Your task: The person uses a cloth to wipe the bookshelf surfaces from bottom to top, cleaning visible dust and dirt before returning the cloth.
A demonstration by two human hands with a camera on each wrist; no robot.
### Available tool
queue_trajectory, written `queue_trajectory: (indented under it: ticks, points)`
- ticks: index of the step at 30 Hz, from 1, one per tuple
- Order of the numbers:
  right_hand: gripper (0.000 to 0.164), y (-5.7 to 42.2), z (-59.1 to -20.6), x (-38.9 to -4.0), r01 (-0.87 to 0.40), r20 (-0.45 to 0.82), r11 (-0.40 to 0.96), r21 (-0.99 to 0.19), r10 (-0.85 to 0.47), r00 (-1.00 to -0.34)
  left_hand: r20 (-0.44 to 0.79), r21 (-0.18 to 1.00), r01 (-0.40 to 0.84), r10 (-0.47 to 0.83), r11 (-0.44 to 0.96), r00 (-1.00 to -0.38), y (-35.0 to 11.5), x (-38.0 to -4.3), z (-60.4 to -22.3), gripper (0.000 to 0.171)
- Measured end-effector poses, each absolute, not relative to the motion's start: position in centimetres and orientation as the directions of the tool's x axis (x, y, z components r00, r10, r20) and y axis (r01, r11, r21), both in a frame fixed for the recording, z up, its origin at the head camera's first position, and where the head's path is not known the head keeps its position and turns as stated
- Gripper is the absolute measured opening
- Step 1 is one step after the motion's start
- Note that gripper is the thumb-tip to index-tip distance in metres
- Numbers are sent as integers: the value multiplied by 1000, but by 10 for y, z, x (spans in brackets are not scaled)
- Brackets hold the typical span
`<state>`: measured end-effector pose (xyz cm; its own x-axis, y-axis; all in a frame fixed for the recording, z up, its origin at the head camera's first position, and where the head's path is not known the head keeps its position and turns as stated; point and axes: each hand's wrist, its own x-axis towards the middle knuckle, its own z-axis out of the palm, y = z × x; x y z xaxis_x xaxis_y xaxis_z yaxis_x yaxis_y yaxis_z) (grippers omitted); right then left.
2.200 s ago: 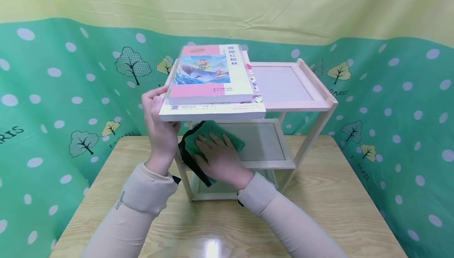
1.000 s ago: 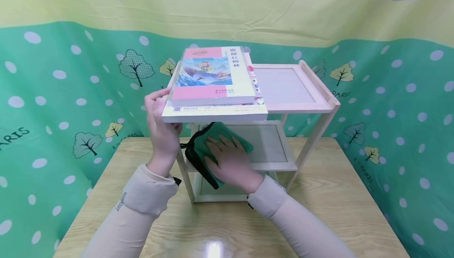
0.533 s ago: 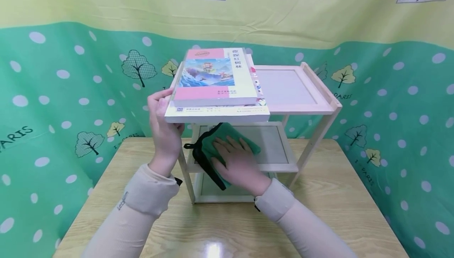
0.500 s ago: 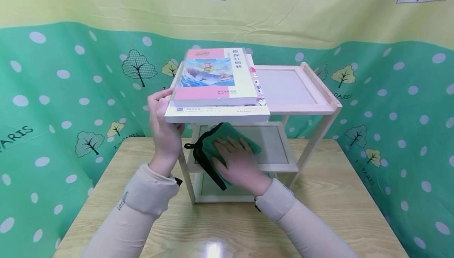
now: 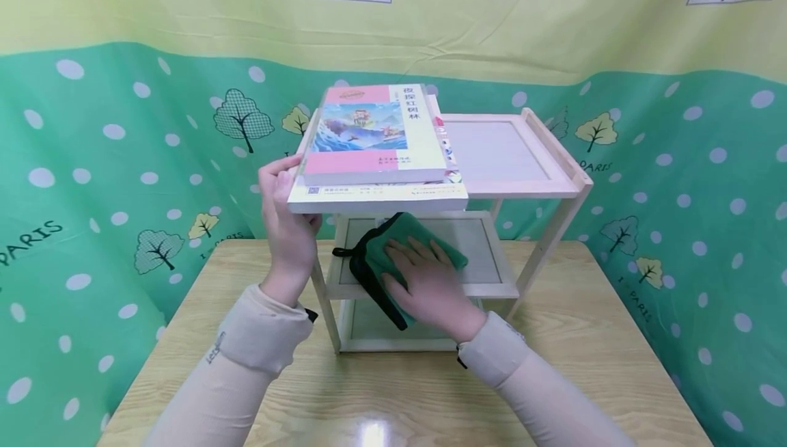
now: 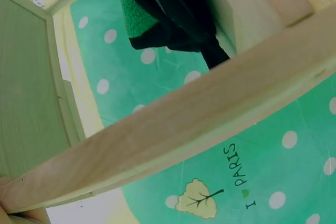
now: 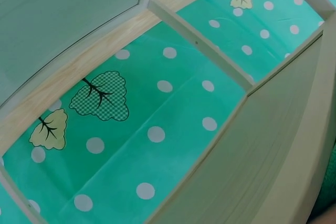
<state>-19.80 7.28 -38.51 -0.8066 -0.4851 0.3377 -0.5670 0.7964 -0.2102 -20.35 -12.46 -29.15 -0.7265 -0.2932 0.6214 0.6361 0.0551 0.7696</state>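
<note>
A wooden three-tier shelf (image 5: 504, 150) stands on the table, its top tier bearing two stacked books on the left. The upper book (image 5: 359, 126) has a pink and cream cover; below it lies a larger white-edged book (image 5: 378, 205). My left hand (image 5: 289, 228) grips the shelf's top left edge beside the books; part of its fingers is hidden. On the middle tier (image 5: 470, 242) my right hand (image 5: 424, 283) lies flat with fingers spread on a green cloth (image 5: 451, 253). Black trim and a loop edge this cloth, which the left wrist view also shows as green fabric (image 6: 135, 11).
The shelf's bottom tier (image 5: 375, 320) sits low, partly behind the cloth and right arm. A right front leg (image 5: 550, 235) slants down to the wood-grain table (image 5: 584, 365). Behind hangs a green and yellow patterned curtain (image 5: 135, 139).
My right hand has slid the cloth rightward along the middle tier, uncovering more of its left end. The left hand keeps its grip, and the books stay in place; the view shifts slightly.
</note>
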Motion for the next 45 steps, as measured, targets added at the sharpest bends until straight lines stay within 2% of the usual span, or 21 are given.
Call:
queue_trajectory:
  ticks: [20, 36, 45]
  points:
    - [52, 89, -387, -197, -573, 375, 800, -180, -483, -792, 614, 776, 628, -290, 54, -734, -124, -204, -290, 34]
    - [51, 105, -385, -196, -566, 329, 797, -213, -486, -809, 617, 775, 629, -292, 63, -731, -124, -203, -290, 35]
    - [48, 112, -385, -196, -603, 389, 772, -202, -502, -772, 624, 769, 637, -287, 55, -727, -123, -203, -290, 35]
